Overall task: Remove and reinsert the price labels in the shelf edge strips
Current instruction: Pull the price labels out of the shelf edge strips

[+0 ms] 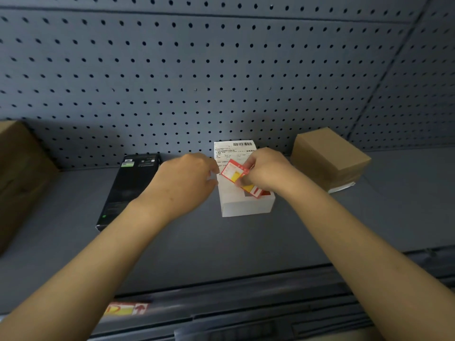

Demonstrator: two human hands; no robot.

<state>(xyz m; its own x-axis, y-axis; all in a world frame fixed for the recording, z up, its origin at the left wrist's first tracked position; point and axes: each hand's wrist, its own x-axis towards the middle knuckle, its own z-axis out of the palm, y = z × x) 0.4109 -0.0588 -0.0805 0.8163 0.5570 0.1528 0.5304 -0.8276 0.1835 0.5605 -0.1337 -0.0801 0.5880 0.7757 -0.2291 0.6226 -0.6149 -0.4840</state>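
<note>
My right hand (266,172) pinches a red, white and yellow price label (233,172) above a white box (246,205) on the shelf. More red and yellow labels (254,191) lie on the box top under that hand. My left hand (187,179) hovers just left of the held label, fingers curled, nothing visibly in it. One red and yellow label (126,309) sits in the dark shelf edge strip (246,306) at the lower left.
A black slim box (128,188) lies left of the white box. Brown cardboard boxes stand at the far left (17,173) and right (330,158). A grey pegboard wall (197,70) backs the grey shelf (246,242).
</note>
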